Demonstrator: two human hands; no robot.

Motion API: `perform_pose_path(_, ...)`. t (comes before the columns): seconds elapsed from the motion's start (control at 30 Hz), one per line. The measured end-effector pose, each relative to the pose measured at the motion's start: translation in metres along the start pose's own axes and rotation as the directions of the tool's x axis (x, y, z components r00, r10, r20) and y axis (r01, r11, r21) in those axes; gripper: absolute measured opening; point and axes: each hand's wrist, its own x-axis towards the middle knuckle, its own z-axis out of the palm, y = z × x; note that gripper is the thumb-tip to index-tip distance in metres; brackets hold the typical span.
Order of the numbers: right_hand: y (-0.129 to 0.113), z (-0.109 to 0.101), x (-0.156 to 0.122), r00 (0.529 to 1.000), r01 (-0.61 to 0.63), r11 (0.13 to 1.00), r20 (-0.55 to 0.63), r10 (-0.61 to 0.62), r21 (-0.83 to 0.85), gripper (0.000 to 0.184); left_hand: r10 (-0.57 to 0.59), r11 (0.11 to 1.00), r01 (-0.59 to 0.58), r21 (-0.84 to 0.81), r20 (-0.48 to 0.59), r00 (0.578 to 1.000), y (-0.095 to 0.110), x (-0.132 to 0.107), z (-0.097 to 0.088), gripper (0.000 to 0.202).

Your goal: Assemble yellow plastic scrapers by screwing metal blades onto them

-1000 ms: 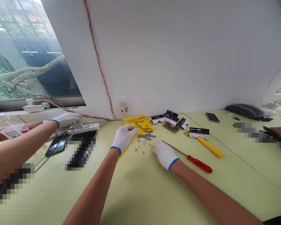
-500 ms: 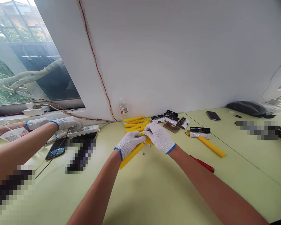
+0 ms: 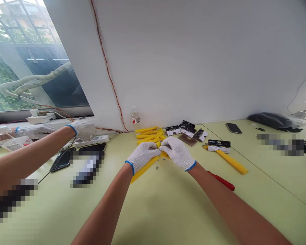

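Observation:
My left hand (image 3: 144, 155), in a white knit glove with a blue cuff, is closed on a yellow long-handled tool (image 3: 140, 174) lying slantwise on the table. My right hand (image 3: 177, 152), gloved alike, has its thumb and fingertips pinched together at the tool's head, against my left fingertips. Whatever sits in that pinch is too small to make out. Just below the fingers lie several small metal screws or nuts (image 3: 157, 167). Behind my hands more yellow tools (image 3: 146, 135) are piled together. A red-handled tool (image 3: 223, 181) lies partly hidden by my right forearm.
Several black-and-white header cards (image 3: 187, 129) lie behind my right hand. Another yellow tool (image 3: 232, 161) with a card lies to the right. A clear bottle (image 3: 136, 119) stands at the wall. Beside a power strip (image 3: 92, 140), a co-worker's gloved hand (image 3: 83, 128) reaches in from the left.
My right hand has shifted slightly right and down, its fingertips now pinched closer to my left fingers. The co-worker's nearer hand has moved up a little. My left hand stays on the tool.

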Motion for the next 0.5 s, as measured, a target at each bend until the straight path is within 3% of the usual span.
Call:
perform_pose_path(0.23,-0.004,-0.001,-0.009,0.999,0.022,0.998,0.036,-0.020,-0.059,0.044,0.036,0.999,-0.036,0.039,0.005,0.999,-0.001,-0.002,-0.002,0.035)
perform_pose_path(0.37,-0.007,-0.003,-0.009,0.998,0.055,0.993,0.047,-0.051,-0.103,0.059,0.038,0.998,-0.041,0.056,0.043,0.998,0.001,-0.005,-0.003,0.036)
perform_pose_path(0.5,-0.014,-0.006,-0.007,0.994,0.095,0.981,0.062,-0.085,-0.168,0.064,0.055,0.996,-0.060,0.061,0.075,0.996,0.002,-0.002,-0.004,0.024)
